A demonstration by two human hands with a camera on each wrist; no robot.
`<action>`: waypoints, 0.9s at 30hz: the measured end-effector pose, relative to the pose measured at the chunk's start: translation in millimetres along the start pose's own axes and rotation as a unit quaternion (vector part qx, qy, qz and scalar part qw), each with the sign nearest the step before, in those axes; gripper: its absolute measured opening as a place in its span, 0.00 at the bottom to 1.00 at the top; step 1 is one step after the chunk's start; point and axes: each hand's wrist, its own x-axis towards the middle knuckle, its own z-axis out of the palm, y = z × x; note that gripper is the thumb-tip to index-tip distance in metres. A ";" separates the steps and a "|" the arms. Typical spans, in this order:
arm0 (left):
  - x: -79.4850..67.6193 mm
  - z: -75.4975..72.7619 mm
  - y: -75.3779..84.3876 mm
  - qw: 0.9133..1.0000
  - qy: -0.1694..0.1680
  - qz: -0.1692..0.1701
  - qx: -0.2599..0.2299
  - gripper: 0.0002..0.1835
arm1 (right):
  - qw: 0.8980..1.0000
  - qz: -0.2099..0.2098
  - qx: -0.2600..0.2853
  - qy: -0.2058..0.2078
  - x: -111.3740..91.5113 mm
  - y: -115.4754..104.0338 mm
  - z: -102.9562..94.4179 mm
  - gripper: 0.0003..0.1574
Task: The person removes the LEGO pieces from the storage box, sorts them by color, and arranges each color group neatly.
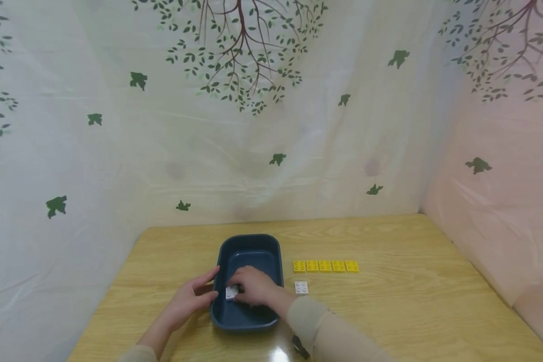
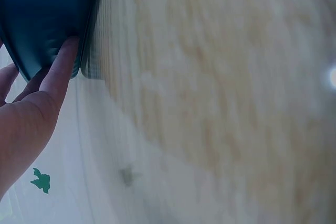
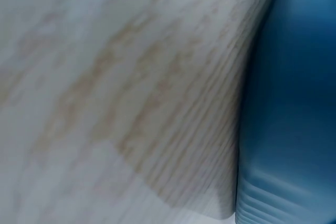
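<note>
A deep navy-blue plastic tray [image 1: 246,321] with rounded corners stands on the table. Inside it my right hand [image 1: 255,287] pinches a white studded toy brick [image 1: 230,293] near the left wall, its fingers partly covering other dark contents by the brick. From outside, the fairly straight fingers of my left hand [image 1: 185,304] touch the tray's left side. The left wrist view has a finger of that hand [image 2: 31,114] against the tray's outer wall [image 2: 47,9]. In the right wrist view only the tray's wall [image 3: 294,103] appears; the right hand is out of that picture.
To the right of the tray, several yellow bricks [image 1: 325,266] lie in a row on the wooden table [image 1: 412,301]. Another white brick [image 1: 301,287] sits just below the row's left end. A pale leaf-patterned curtain [image 1: 235,166] surrounds the table's back and sides.
</note>
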 end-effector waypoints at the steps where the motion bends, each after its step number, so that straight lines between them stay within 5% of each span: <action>1: -0.1 0.1 -0.1 1.000 0.000 0.002 0.000 0.35 | 1.000 0.000 0.005 0.004 0.0 0.3 -0.2 0.21; 8: 0.6 0.1 -0.1 1.000 0.001 0.000 -0.001 0.35 | 0.998 -0.022 0.024 0.051 -0.4 2.2 -2.4 0.20; 27: 7.1 -7.2 -2.0 1.000 0.005 0.010 0.011 0.35 | 0.991 -0.022 0.090 0.098 -23.8 8.0 -29.3 0.23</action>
